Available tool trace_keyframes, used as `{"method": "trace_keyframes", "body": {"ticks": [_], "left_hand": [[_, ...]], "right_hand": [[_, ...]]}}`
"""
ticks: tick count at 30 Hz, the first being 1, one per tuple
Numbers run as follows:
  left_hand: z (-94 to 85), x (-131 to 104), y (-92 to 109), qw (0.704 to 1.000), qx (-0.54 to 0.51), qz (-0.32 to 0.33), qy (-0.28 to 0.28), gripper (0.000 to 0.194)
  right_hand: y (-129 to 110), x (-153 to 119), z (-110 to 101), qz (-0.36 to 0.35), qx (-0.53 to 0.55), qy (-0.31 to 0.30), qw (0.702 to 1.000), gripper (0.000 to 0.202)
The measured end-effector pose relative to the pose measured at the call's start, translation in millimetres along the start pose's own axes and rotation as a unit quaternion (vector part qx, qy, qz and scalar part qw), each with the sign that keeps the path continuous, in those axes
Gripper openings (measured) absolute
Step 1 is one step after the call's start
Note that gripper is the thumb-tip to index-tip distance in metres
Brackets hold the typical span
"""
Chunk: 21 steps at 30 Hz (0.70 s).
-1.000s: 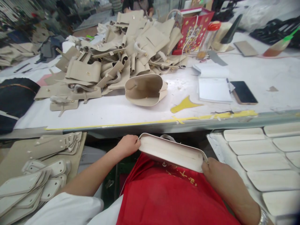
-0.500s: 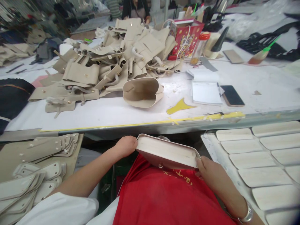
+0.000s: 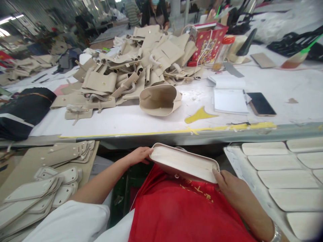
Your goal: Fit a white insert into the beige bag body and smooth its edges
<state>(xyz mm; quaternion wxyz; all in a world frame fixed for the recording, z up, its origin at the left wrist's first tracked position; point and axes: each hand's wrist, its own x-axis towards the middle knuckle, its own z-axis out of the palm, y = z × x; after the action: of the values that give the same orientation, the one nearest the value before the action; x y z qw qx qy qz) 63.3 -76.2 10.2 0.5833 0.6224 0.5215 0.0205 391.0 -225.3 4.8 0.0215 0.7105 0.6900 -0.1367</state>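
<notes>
A beige handbag body (image 3: 184, 162) is held in front of my red apron, its pale flat base turned up toward me. My left hand (image 3: 140, 156) grips its left end, thumb and fingers at the corner. At the right end my right hand (image 3: 228, 183) pinches the other corner, thumb on the base edge. A small ring or metal fitting shows below the bag's near edge. On the table ahead, an open beige bag body (image 3: 161, 101) lies on its side, mouth toward me.
Many beige bag pieces (image 3: 151, 53) are heaped on the white table. A yellow template (image 3: 200, 115), notepad (image 3: 229, 101), phone (image 3: 261, 104) and red box (image 3: 212, 42) lie to the right. Handle straps (image 3: 50, 188) stand left; pale panels (image 3: 287, 179) right. A person (image 3: 154, 15) stands beyond.
The view has swung a little left, so the scene sits further right. Fingers of my left hand look straighter at the corner. Both hands still hold the bag.
</notes>
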Motion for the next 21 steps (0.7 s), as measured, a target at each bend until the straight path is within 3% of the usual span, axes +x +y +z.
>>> {"method": "trace_keyframes", "body": {"ticks": [2,4,6,8,9,12,14,21], "left_hand": [[-1.8,0.5,-4.5,0.987,-0.158,-0.01,-0.032,0.069],[-1.3,1.2,-5.2,0.98,-0.195,-0.032,-0.013,0.075],[1.1,1.3,-1.4,0.989,-0.128,-0.057,0.039,0.068],[4.7,1.0,6.3,0.994,0.036,-0.054,0.085,0.052],[6.7,1.1,10.9,0.983,0.144,-0.041,0.103,0.043],[12.7,2.8,23.6,0.912,0.385,-0.008,0.142,0.035],[16.0,4.7,27.9,0.89,0.429,-0.008,0.154,0.034],[19.9,10.2,23.6,0.882,0.443,0.003,0.16,0.034]], "right_hand": [[2.6,-0.8,2.0,0.039,0.065,-0.013,0.997,0.031],[3.6,-1.3,2.0,0.068,0.106,-0.027,0.992,0.038],[2.4,-1.6,-0.3,0.091,0.119,-0.037,0.988,0.043],[-1.0,-1.4,-4.8,0.11,0.106,-0.045,0.987,0.045],[-3.2,-1.1,-7.5,0.12,0.091,-0.049,0.987,0.044],[-9.7,0.7,-14.4,0.135,0.031,-0.058,0.989,0.036],[-12.7,1.8,-16.7,0.118,-0.01,-0.059,0.991,0.031],[-17.3,3.1,-20.8,0.049,-0.084,-0.072,0.993,0.027]]}}
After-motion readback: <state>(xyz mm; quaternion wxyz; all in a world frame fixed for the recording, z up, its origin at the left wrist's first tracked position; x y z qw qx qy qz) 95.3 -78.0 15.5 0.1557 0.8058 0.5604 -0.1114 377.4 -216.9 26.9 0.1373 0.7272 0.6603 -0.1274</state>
